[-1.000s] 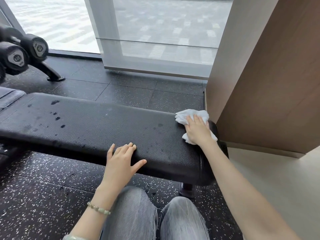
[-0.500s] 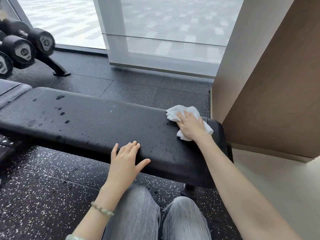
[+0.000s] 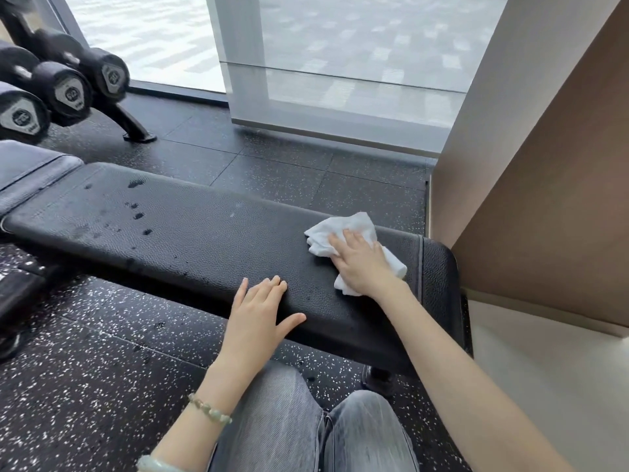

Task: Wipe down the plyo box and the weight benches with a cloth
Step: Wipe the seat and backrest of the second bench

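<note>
One wide-angle head cam, aimed fwd & down, close over bench [image 3: 211, 240], facing window [image 3: 357, 46].

Grey jeans [image 3: 306, 434] (beaded bracelet [image 3: 209, 412]).

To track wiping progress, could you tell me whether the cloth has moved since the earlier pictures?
Yes: the cloth under the right hand slid left along the bench, away from its right end.

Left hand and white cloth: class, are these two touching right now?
Apart. The head view shows the left hand flat on the bench, whose bare black top separates it from the white cloth pressed under the right hand.
</note>
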